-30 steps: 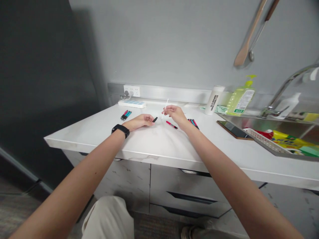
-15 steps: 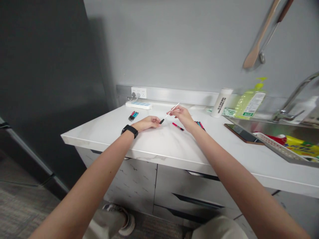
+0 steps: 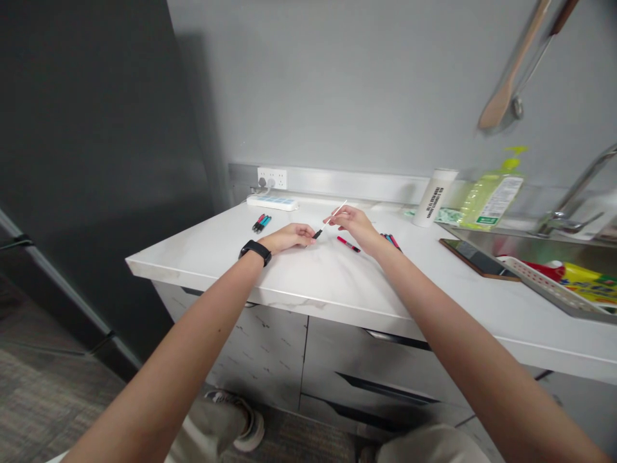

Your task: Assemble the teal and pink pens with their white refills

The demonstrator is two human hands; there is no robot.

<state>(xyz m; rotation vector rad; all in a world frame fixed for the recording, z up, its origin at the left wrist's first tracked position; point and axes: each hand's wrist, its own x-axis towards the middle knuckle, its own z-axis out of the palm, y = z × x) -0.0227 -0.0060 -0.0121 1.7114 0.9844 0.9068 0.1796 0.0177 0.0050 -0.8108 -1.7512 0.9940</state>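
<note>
My left hand (image 3: 292, 236), with a black band on its wrist, pinches a short black pen part (image 3: 317, 234) above the white counter (image 3: 299, 276). From this part a thin white pen refill (image 3: 339, 209) slants up to the right. My right hand (image 3: 354, 225) has its fingertips closed around the refill. Whether the refill's lower end sits inside the black part is too small to tell. A red pen barrel (image 3: 348, 244) with a dark end lies just below my right hand. Several red and blue pen pieces (image 3: 391, 242) lie beyond my right wrist, partly hidden by it.
Several pens (image 3: 261, 223) lie together at the left, near a white power strip (image 3: 272, 203). To the right stand a white cylinder (image 3: 434, 198) and a green soap bottle (image 3: 491, 196). A phone (image 3: 477, 258) rests beside the sink (image 3: 554, 247).
The view has shifted slightly, so everything appears a little further right. Both hands keep the same hold, with the refill and black part still lined up.
</note>
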